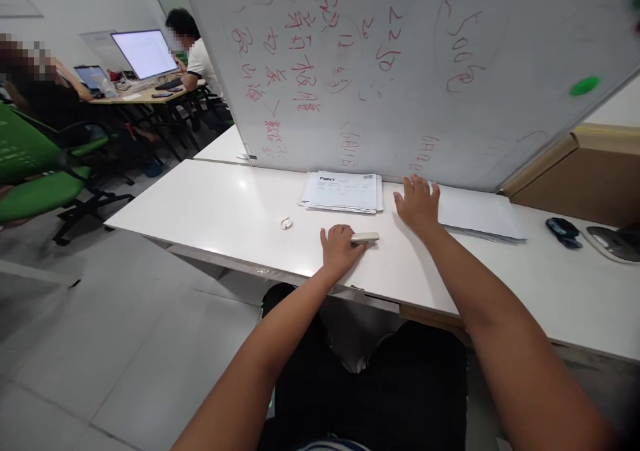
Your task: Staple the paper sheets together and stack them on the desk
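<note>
My left hand point(341, 247) rests near the front edge of the white table with its fingers closed around an off-white stapler point(366, 238), whose end sticks out to the right. Farther back, my right hand point(419, 204) is open, fingers spread, beside the left end of a stack of blank white paper point(477, 212); whether it touches the sheets I cannot tell. Between the two hands and the whiteboard lies a stack of printed sheets point(343, 192) headed "PONY". A small white curled item point(286, 223), kind unclear, sits left of my left hand.
A whiteboard point(310, 71) with red writing stands along the back of the white table point(200, 204). Dark blue objects point(563, 232) and a cardboard box point(590, 171) are on the right. At far left are two people, a monitor point(145, 52) and a green chair point(45, 191).
</note>
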Demonstrator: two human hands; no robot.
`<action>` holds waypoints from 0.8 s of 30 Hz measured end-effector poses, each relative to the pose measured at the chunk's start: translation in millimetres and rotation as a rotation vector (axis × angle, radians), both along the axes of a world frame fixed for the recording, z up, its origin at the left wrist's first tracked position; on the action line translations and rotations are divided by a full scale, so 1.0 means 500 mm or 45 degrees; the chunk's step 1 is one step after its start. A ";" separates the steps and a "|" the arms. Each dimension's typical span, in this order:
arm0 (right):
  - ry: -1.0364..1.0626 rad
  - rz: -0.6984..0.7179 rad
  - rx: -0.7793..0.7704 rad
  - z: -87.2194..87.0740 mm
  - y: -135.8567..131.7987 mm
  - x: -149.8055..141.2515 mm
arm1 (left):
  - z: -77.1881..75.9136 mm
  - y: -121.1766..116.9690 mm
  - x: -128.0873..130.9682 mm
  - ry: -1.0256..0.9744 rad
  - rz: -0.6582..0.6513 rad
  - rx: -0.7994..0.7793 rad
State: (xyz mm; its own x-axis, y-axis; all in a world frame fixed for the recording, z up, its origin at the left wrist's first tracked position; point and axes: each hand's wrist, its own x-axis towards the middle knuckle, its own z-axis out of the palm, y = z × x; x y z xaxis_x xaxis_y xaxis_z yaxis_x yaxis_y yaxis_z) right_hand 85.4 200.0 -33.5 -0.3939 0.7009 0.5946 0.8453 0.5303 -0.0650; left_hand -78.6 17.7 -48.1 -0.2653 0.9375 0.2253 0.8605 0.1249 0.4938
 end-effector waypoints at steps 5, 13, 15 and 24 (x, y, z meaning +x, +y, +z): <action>-0.101 -0.028 0.074 -0.011 -0.021 0.144 | 0.003 -0.002 0.000 0.004 -0.012 0.014; -0.140 -0.100 -0.143 -0.058 -0.044 0.263 | 0.011 -0.006 0.004 0.025 0.003 -0.005; -0.089 -0.152 -0.194 -0.072 -0.040 0.270 | 0.013 -0.007 0.006 0.033 0.007 -0.017; 0.180 -0.279 -0.205 -0.087 -0.044 0.276 | 0.024 -0.007 0.011 0.049 0.003 -0.048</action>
State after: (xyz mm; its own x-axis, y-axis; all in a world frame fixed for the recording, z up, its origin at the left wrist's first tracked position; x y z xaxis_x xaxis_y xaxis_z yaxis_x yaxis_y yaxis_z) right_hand 223.3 177.8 -76.9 -0.1441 0.8499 0.5069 0.9151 0.3094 -0.2587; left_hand -73.2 14.5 -36.0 -0.2593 0.9449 0.2000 0.8785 0.1447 0.4553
